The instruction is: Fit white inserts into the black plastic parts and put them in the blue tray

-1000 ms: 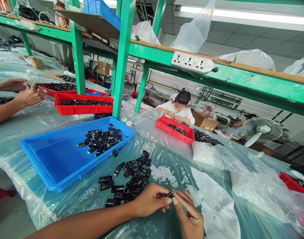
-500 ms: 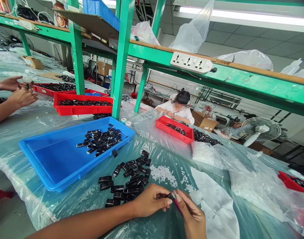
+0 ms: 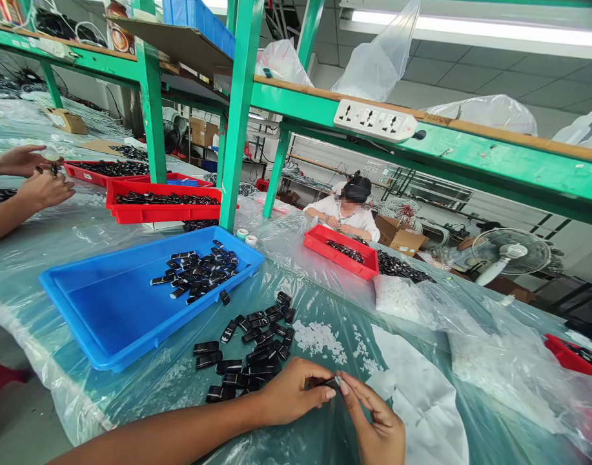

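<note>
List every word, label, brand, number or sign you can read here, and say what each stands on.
No text can be read for certain.
Fan: small marking on its hub, too blurred to read.
Open cardboard box behind the co-worker: faint printing, too small to read.
White power strip: sockets show, but no legible lettering.
Loose black pieces: pale streaks, no readable text.

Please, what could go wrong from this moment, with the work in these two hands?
The small black piece is pinched where the left hand and right hand meet, so it might slip. The white bits lie close beside the loose black pieces, so both could mix if nudged.
</note>
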`<state>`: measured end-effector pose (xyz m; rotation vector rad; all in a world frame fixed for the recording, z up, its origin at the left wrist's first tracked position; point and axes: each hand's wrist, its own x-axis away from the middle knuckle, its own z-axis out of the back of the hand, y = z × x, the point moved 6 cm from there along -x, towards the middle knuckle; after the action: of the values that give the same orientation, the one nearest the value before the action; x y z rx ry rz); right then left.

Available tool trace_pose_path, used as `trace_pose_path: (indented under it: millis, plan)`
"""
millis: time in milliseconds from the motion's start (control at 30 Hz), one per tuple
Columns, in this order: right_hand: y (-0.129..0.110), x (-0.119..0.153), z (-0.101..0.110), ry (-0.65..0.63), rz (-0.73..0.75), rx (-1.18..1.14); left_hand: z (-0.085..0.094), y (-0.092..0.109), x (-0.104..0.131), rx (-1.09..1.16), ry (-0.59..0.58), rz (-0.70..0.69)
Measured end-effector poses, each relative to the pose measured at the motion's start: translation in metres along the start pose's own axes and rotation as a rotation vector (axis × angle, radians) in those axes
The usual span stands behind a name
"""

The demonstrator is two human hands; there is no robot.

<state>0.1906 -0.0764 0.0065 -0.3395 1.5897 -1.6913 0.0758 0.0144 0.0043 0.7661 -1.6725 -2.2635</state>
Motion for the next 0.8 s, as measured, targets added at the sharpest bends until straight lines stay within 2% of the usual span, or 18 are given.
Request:
trace_pose_path:
  millis: [800]
  plan:
    - [-0.0065,0.0011,-0.0022,-0.087,0.218,0.057,-0.0009,0.0065,0.0017,0.075,-0.018,0.047]
